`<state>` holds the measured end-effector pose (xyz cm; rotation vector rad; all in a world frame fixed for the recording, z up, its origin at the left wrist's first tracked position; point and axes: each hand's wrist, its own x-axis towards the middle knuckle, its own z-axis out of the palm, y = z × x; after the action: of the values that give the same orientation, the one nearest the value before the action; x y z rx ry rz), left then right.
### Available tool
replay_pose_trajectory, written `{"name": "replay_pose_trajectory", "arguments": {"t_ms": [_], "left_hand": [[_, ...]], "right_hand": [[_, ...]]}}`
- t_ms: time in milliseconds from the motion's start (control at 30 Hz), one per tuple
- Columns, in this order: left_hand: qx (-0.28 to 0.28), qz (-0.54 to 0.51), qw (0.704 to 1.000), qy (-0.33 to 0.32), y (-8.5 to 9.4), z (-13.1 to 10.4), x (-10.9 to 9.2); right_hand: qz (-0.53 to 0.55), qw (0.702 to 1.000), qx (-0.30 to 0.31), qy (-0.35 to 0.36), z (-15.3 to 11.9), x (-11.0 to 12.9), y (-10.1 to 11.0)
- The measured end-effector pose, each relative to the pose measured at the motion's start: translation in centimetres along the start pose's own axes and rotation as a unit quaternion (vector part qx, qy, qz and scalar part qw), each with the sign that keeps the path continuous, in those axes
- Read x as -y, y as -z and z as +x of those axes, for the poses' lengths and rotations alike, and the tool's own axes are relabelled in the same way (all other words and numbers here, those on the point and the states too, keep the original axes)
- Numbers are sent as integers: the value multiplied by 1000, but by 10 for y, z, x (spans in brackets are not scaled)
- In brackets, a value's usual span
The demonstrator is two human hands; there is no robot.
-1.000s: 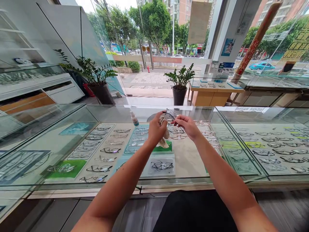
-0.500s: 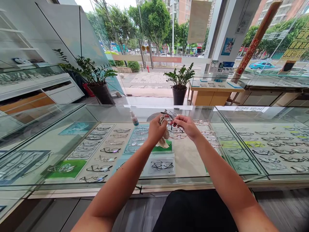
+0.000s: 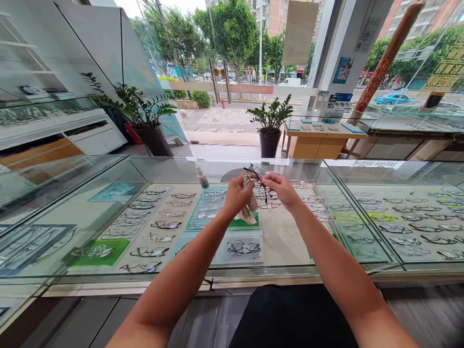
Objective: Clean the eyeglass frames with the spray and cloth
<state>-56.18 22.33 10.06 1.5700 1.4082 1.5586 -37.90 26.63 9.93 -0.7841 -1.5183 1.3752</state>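
Over the glass counter, my left hand (image 3: 236, 197) is closed on a beige cloth (image 3: 248, 215), whose loose end hangs below the fingers. A dark-framed pair of eyeglasses (image 3: 263, 192) is between my hands, with its thin temples sticking out. My right hand (image 3: 281, 189) pinches the eyeglasses from the right side. The cloth reaches up to the eyeglasses near my left fingertips; whether it wraps a lens I cannot tell. A small spray bottle (image 3: 202, 178) with a blue-green lower part stands on the counter to the left of my hands.
The glass display case (image 3: 286, 266) spans the front, with rows of eyeglasses beneath its top. More glasses rest in the right-hand case (image 3: 409, 241). Potted plants (image 3: 270, 142) stand beyond, before the window. A wooden display table (image 3: 308, 145) is at the back right.
The eyeglasses have turned between my hands, and their temples now point more downward. My left hand and the cloth have shifted slightly right.
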Motion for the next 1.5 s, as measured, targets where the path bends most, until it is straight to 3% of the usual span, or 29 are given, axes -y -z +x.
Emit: {"name": "replay_pose_trajectory", "arguments": {"t_ms": [167,533,833,1500], "left_hand": [[2,13,1000,-25,0,-1,1],[19,45,998,-26,0,-3,0],[39,65,997,-26,1,-5,-2],[68,73,993,-56,2,-7,-6]], "right_hand": [[17,1000,20,-1,-1,2,-1],[15,999,-18,34,-1,5,-3],[28,989,-139,42,3,6,1],[111,975,-191,-5,3,5,1]]}}
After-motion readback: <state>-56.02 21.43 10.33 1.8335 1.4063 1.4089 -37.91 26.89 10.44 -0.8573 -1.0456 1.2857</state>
